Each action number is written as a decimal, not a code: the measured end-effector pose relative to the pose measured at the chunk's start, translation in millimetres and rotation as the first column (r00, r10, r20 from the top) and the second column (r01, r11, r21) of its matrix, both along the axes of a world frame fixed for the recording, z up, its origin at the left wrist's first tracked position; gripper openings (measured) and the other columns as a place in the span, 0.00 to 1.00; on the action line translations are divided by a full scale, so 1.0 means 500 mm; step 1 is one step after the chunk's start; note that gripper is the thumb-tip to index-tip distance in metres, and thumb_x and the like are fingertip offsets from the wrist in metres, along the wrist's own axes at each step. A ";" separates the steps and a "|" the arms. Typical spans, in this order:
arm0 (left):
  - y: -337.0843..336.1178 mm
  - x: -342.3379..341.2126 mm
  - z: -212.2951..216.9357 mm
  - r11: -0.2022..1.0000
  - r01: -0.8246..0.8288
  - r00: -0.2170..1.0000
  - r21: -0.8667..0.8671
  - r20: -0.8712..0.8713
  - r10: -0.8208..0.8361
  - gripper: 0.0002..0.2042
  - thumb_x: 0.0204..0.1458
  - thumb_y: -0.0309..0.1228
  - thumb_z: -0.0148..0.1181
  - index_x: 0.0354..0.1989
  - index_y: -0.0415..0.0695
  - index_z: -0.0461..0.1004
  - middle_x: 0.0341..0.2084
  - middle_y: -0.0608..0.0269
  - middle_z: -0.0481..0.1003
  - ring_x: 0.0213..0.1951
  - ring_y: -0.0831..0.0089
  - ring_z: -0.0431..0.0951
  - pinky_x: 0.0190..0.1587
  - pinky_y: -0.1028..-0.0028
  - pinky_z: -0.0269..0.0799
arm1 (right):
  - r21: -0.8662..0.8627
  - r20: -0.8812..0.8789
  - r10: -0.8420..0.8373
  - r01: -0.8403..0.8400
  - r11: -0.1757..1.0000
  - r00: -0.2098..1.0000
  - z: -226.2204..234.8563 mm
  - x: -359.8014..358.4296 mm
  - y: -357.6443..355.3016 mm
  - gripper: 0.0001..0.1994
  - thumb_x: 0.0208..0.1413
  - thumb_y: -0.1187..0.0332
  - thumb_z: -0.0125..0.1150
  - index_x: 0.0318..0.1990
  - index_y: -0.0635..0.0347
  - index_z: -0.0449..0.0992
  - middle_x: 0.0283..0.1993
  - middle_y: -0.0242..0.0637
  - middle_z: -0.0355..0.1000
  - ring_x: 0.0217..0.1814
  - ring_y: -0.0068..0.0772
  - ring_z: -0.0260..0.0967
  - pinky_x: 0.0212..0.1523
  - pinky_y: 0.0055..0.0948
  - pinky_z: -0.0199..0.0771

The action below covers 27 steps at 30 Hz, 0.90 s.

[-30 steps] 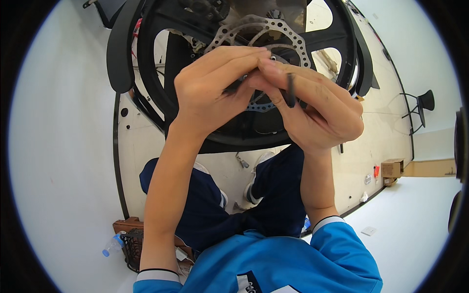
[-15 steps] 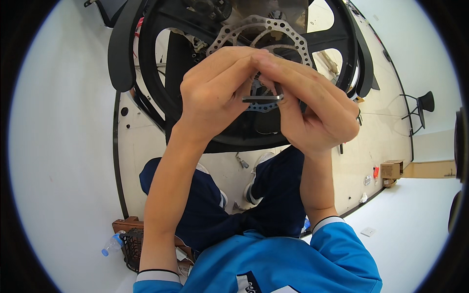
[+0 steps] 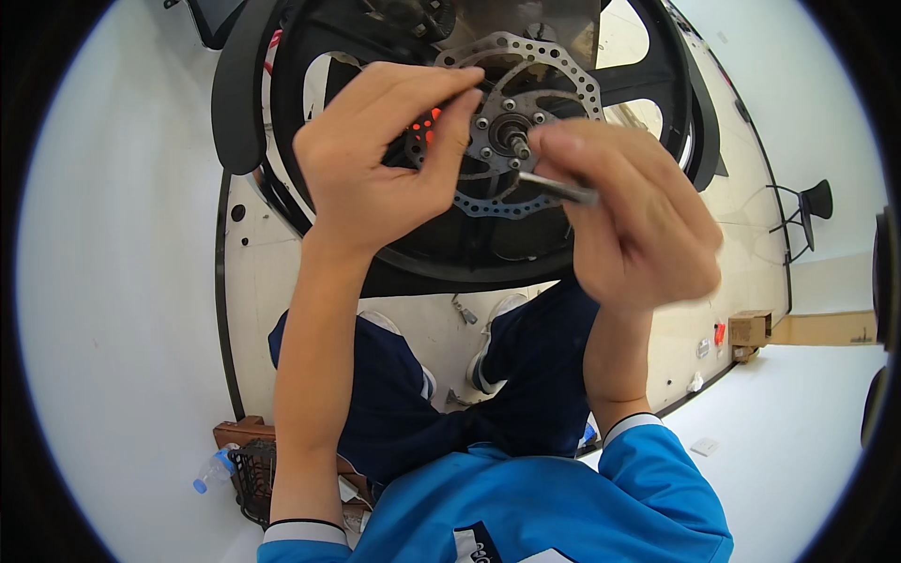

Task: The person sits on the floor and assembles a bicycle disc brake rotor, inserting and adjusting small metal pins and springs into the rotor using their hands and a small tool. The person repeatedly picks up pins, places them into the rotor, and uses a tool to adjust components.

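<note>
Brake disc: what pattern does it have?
The brake disc has many round holes; head view shows best.

Repair workshop, to judge by its contents, as I view it remotely. Just beyond the right hand, a black spoked wheel carries a perforated brake disc; nearer than the grip, small metal parts lie on the pale floor. Well to the grip's right I see a black chair and a cardboard box.

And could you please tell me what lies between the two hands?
Between the left hand and right hand, the head view shows the axle, the bolted centre of the brake disc and a slim grey bar.
</note>
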<state>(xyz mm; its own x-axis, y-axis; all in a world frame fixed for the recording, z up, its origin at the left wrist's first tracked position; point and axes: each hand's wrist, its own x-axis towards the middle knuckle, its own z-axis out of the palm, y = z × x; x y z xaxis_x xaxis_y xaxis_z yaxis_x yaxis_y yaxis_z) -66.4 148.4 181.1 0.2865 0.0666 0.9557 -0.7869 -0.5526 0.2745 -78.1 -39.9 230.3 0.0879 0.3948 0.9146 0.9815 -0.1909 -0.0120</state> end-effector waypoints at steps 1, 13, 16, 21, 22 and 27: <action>-0.005 0.002 -0.008 1.000 -0.003 1.000 -0.007 -0.016 0.003 0.11 0.42 0.17 0.68 0.35 0.42 0.84 0.29 0.61 0.82 0.29 0.71 0.81 0.32 0.79 0.75 | -0.003 0.013 0.007 -0.007 1.000 1.000 0.005 -0.007 0.003 0.13 0.42 0.88 0.68 0.39 0.75 0.82 0.36 0.50 0.80 0.37 0.38 0.80 0.36 0.26 0.81; -0.018 0.001 -0.017 0.995 -0.025 0.987 0.101 -0.157 0.041 0.13 0.41 0.19 0.73 0.38 0.43 0.84 0.31 0.64 0.78 0.33 0.72 0.78 0.34 0.77 0.73 | -0.209 -0.305 -0.339 0.284 0.936 0.890 -0.026 0.053 -0.042 0.09 0.48 0.77 0.69 0.38 0.63 0.83 0.32 0.35 0.76 0.33 0.33 0.73 0.33 0.27 0.72; -0.023 0.005 -0.023 0.992 -0.042 0.987 0.117 -0.150 0.059 0.13 0.40 0.21 0.74 0.38 0.43 0.85 0.30 0.66 0.77 0.32 0.73 0.76 0.34 0.76 0.72 | -0.237 -0.270 -0.365 0.306 0.922 0.891 -0.026 0.056 -0.044 0.09 0.47 0.77 0.69 0.38 0.63 0.83 0.33 0.34 0.76 0.34 0.34 0.72 0.35 0.29 0.72; -0.036 0.013 -0.029 0.984 -0.071 0.990 0.166 -0.112 0.091 0.12 0.41 0.21 0.73 0.37 0.43 0.85 0.30 0.67 0.77 0.32 0.72 0.75 0.35 0.75 0.70 | -0.257 -0.217 -0.383 0.326 0.910 0.898 -0.030 0.062 -0.051 0.10 0.46 0.77 0.69 0.38 0.62 0.84 0.34 0.32 0.76 0.35 0.33 0.71 0.36 0.29 0.70; -0.038 0.013 -0.029 0.984 -0.074 0.990 0.164 -0.109 0.092 0.12 0.41 0.21 0.73 0.36 0.43 0.84 0.30 0.67 0.77 0.32 0.71 0.74 0.35 0.75 0.70 | -0.278 -0.168 -0.395 0.341 0.898 0.903 -0.029 0.064 -0.053 0.10 0.45 0.76 0.69 0.38 0.60 0.84 0.34 0.31 0.76 0.36 0.32 0.71 0.37 0.29 0.68; -0.042 0.017 -0.029 0.987 -0.080 0.990 0.142 -0.101 0.095 0.10 0.41 0.20 0.73 0.34 0.43 0.84 0.28 0.66 0.77 0.31 0.70 0.74 0.35 0.74 0.69 | -0.403 0.139 -0.353 0.378 0.833 0.925 0.022 0.091 -0.059 0.10 0.43 0.74 0.69 0.36 0.56 0.85 0.35 0.27 0.76 0.38 0.29 0.70 0.37 0.28 0.63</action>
